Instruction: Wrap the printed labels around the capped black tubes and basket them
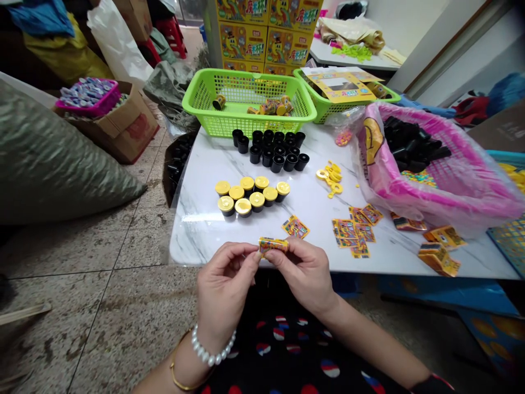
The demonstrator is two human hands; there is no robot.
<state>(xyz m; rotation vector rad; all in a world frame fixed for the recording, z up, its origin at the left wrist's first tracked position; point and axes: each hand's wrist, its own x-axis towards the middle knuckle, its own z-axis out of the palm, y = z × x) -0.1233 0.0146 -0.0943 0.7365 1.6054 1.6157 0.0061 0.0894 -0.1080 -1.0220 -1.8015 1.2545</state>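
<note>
Between my two hands is a small yellow printed label (273, 245), held near the table's front edge. The fingertips of my left hand (229, 279) pinch its left end. My right hand (305, 273) grips the right end with thumb and fingers. Just beyond lies another printed label (296, 226), flat on the table. Further off stand several black cups with yellow lids (257, 200), and behind them several plain black cups (276, 163). Right of my hands, more printed labels (346, 233) lie spread out, with bundled label stacks (438, 259) beyond them.
Green baskets (250, 121) (326, 112) stand at the back of the white table (197, 235). Yellow plastic pieces (330, 176) lie right of the cups. A pink basket (455, 202) with black parts (410, 145) sits at right. A large sack (53, 164) rests on the left.
</note>
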